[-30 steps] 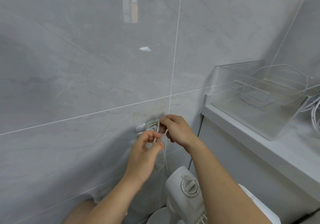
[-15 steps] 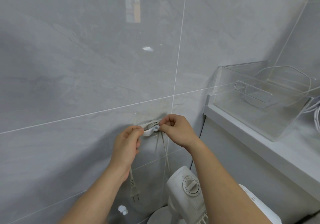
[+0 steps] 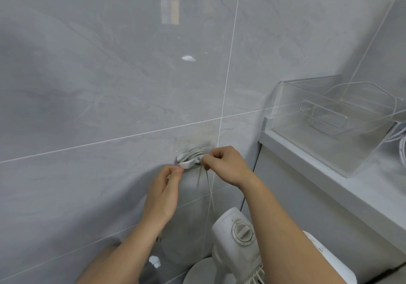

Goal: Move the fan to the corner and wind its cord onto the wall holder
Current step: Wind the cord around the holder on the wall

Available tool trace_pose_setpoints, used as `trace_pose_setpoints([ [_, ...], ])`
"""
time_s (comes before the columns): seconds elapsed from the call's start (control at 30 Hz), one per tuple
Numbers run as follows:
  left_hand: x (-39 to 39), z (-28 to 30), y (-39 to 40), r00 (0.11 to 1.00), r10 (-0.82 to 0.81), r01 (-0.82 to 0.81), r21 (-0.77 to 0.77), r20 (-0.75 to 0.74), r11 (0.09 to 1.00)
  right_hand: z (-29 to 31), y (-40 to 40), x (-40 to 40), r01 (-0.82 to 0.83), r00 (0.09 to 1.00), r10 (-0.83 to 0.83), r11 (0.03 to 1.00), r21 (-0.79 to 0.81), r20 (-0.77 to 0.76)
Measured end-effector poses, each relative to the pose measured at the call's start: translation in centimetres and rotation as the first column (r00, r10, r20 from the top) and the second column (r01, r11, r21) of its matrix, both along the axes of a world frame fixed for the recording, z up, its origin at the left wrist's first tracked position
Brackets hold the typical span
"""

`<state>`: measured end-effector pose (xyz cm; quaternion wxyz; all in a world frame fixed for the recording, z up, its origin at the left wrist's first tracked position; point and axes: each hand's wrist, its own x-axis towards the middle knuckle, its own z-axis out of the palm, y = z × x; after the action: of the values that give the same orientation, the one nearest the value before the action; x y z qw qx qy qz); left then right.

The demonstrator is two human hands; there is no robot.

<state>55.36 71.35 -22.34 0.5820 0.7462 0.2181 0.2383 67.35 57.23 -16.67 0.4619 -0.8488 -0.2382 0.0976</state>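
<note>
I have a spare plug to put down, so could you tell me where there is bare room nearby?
The shelf shows a bare strip in front of the clear bin. It is crowded at the holder, where both hands work the cord, and below, where the fan stands.

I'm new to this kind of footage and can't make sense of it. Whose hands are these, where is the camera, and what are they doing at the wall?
There is no machine here: a person wears a wide-angle camera on the head, looking down at their own bare hands. On the grey tiled wall sits a small white cord holder with loops of the fan's cord already wound on it. The right hand pinches the cord at the holder; the left hand grips the cord just below it. The white fan stands underneath. At right, a clear plastic bin rests on a white ledge.
</note>
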Motion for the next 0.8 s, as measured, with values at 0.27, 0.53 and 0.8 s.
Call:
trace_pose_setpoints([
  [0.27,0.2,-0.7,0.2,0.989,0.043,-0.012,0.208,-0.143,0.978,-1.0,0.6,-1.2,-0.295,0.951,0.226,0.866,-0.404,-0.210],
  [0.53,1.5,-0.4,-0.8,0.963,-0.117,0.158,0.153,-0.242,0.976,-1.3,1.1,-1.6,-0.298,0.951,0.211,0.826,-0.479,-0.228],
  [0.8,2.5,0.4,-1.8,0.951,-0.216,0.219,-0.012,-0.223,0.976,-1.8,0.4,-0.4,-0.186,0.982,0.136,0.783,-0.593,-0.128],
])
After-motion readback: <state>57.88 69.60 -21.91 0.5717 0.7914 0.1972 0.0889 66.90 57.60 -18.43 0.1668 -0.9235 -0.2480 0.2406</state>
